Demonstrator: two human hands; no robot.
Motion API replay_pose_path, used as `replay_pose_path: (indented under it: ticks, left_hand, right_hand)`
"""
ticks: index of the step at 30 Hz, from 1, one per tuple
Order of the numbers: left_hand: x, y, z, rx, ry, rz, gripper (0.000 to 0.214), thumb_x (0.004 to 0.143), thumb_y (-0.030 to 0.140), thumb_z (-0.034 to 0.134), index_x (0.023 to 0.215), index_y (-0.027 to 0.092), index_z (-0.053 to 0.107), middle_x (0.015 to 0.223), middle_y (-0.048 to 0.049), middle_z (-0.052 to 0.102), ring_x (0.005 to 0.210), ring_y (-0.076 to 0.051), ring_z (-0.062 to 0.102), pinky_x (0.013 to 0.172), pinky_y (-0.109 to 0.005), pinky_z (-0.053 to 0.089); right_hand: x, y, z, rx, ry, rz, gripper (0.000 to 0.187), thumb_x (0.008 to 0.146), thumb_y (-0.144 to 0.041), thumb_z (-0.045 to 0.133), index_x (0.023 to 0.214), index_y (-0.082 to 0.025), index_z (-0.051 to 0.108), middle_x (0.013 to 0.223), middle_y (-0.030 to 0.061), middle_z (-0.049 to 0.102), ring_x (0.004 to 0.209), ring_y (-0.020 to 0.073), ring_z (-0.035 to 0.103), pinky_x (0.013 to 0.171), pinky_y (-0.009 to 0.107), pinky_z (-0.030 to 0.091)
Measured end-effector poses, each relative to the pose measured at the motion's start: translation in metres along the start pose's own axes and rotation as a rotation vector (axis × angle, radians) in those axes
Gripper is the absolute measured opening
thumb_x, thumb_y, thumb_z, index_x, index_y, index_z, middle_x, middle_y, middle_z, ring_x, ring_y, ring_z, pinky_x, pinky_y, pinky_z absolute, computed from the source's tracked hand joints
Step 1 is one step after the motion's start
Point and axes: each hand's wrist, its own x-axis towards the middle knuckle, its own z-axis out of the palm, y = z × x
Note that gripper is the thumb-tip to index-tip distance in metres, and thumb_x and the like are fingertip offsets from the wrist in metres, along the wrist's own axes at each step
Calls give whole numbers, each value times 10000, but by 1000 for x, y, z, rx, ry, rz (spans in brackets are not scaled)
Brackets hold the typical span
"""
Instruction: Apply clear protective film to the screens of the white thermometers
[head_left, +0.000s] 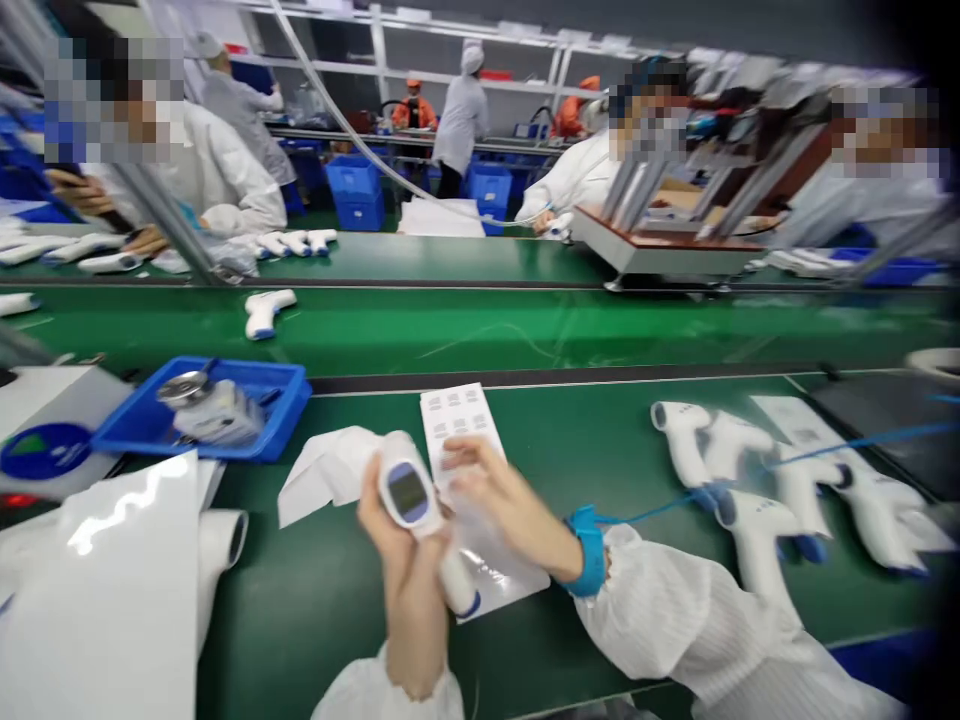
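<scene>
My left hand (409, 560) is wrapped round a white infrared thermometer (392, 452), its dark display facing me and its handle slanting down to the right. Just to the right, my right hand (499, 495) hovers over or touches a white sheet of labels (471, 405); contact is unclear. Its fingers are bent, slightly apart and a little blurred, with nothing visible in them. A blue wrist strap (589, 550) with a cord circles the right wrist. Crumpled white paper (324, 468) lies left of the thermometer.
Several white thermometers (757, 515) lie at right. A blue tray (289, 412) holds a metal-topped item at left, near a glossy white sheet (112, 590). Beyond runs a green conveyor belt (450, 325) with one thermometer (264, 312). Co-workers in white (225, 165) are across it.
</scene>
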Motion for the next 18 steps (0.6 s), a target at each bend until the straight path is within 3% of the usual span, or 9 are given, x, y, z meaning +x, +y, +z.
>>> replay_pose_path:
  ticks: [2, 4, 7, 10, 12, 15, 18]
  left_hand:
    - [16, 9, 4, -105, -1, -157, 816, 796, 247, 564, 1504, 382, 181, 1321, -69, 552, 1217, -309, 543, 1031, -507, 405]
    - [32, 14, 8, -90, -57, -257, 786, 827, 328, 569, 1509, 381, 182, 1352, -63, 541, 1314, -302, 457, 1103, -503, 317]
    - [44, 6, 12, 77, -104, -228, 853, 796, 352, 618, 1524, 305, 176, 1396, -95, 509, 1418, -294, 310, 1157, -488, 214]
    - [42, -14, 7, 195, -186, -183, 812, 768, 390, 630, 1490, 245, 287, 1306, -133, 571, 1390, -343, 350, 1137, -535, 235]
    - [37, -26, -1, 254, -210, -168, 715, 783, 448, 604, 1433, 240, 391, 1280, -136, 582, 1376, -364, 359, 1128, -562, 234]
    - [33, -36, -17, 311, -216, -147, 604, 790, 502, 583, 1327, 235, 515, 1226, -120, 609, 1344, -369, 393, 1120, -551, 263]
    - [33, -40, -29, 311, -212, -140, 540, 765, 499, 622, 1229, 223, 595, 1127, -102, 651, 1264, -352, 473, 1093, -503, 331]
  right_hand:
    - [1, 5, 3, -152, -219, 83, 514, 838, -418, 614, 1269, -207, 429, 1086, 83, 620, 982, 230, 635, 789, 337, 528]
    - [19, 8, 1, -416, -257, 135, 482, 846, -400, 600, 1253, -195, 440, 1013, 72, 652, 874, 229, 664, 706, 320, 527]
    - [77, 4, -19, -794, 21, 172, 426, 889, -406, 528, 1235, -169, 452, 1072, 106, 653, 934, 270, 663, 762, 365, 512]
    - [139, -3, -56, -904, 206, 188, 515, 899, -440, 528, 1295, -136, 398, 1319, 186, 516, 1154, 315, 570, 900, 426, 464]
    - [157, -4, -82, -967, 275, 212, 542, 877, -453, 569, 1283, -123, 423, 1378, 202, 458, 1231, 319, 508, 954, 428, 432]
    - [133, 6, -113, -1067, 335, 259, 462, 853, -444, 611, 1197, -150, 521, 1363, 172, 480, 1239, 296, 492, 980, 403, 415]
    - [61, 19, -140, -1197, 469, 340, 434, 838, -359, 645, 1197, -144, 529, 1381, 198, 455, 1280, 324, 435, 998, 420, 391]
